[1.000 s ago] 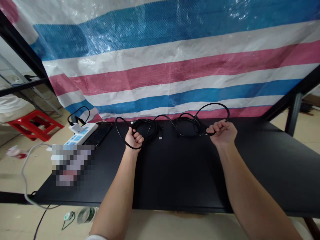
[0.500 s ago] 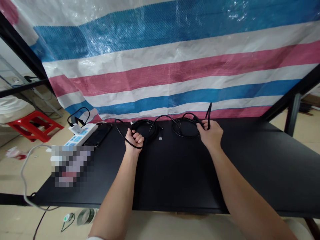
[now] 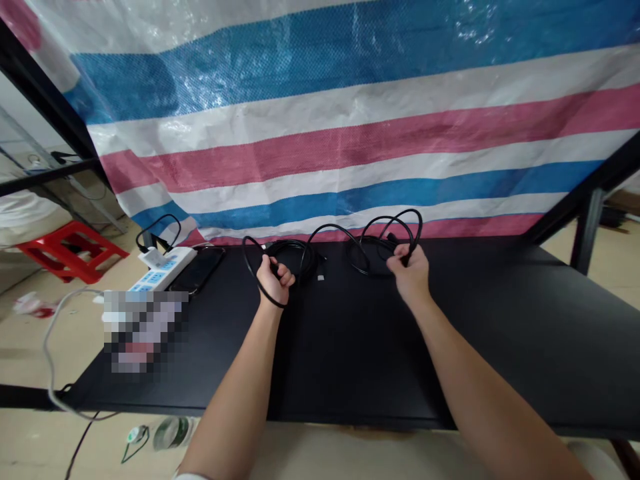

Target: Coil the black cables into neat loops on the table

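Note:
A long black cable (image 3: 336, 227) runs in loose loops between my two hands at the back of the black table (image 3: 360, 347). My left hand (image 3: 276, 280) is closed on the cable, and one loop bows out on its left and passes below the wrist. Between finger and thumb, my right hand (image 3: 411, 268) pinches several strands of the loops, which rise above the fingers. A coil of black cable (image 3: 306, 273) lies just behind and right of my left hand. Close to it on the tabletop is a small pale connector (image 3: 321, 278).
At the left are a white power strip (image 3: 173, 265) with a white plug-in adapter (image 3: 153, 258) and a dark phone (image 3: 203, 268). A blurred patch covers something nearer. Behind the table hangs a striped plastic sheet (image 3: 340, 147). A red stool (image 3: 75, 253) stands on the floor.
My right hand has moved slightly left, and the strands above it have opened into rounder loops. My left hand has shifted a little to the right and down, still gripping the cable.

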### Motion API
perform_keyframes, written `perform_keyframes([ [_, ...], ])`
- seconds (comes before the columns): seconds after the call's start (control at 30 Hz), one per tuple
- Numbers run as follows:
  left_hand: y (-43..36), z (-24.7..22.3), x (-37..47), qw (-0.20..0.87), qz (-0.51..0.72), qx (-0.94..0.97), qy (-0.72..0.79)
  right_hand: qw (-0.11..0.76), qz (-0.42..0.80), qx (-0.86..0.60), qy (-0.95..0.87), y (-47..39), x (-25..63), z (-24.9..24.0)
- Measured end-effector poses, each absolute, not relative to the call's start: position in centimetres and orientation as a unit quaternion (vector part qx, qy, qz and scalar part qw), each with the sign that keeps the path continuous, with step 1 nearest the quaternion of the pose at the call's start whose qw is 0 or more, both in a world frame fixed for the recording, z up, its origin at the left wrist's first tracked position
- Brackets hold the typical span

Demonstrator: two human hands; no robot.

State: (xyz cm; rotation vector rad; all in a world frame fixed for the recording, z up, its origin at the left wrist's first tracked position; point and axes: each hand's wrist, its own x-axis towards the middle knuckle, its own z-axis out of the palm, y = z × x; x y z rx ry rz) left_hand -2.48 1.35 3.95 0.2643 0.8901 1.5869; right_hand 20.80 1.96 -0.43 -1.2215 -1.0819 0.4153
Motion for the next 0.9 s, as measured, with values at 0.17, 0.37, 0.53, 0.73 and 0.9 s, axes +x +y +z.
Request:
perform_keyframes([
  [0.17, 1.3, 3.3, -1.8, 0.597, 0.661, 0.196, 0.410, 0.628, 0.075, -0.595, -0.497, 1.3, 19.4, 0.1],
  [0.37, 1.2, 2.5, -2.1, 0.540, 0.617, 0.334, 0.466, 0.687, 0.305, -0.536, -0.386, 1.4, 20.2, 1.0],
  [0.53, 1.3, 1.9, -1.9, 0.475, 0.601, 0.403, 0.501, 0.678, 0.470, -0.402, -0.398, 1.2, 19.8, 1.6],
  [0.73, 0.9, 1.9, -1.2, 0.395, 0.561, 0.454, 0.569, 0.645, 0.434, -0.395, -0.491, 0.2, 16.4, 0.6],
  [0.9, 0.5, 2.3, -1.1, 0.329, 0.559, 0.469, 0.600, 0.632, 0.289, -0.484, -0.531, -0.8, 14.8, 0.6],
])
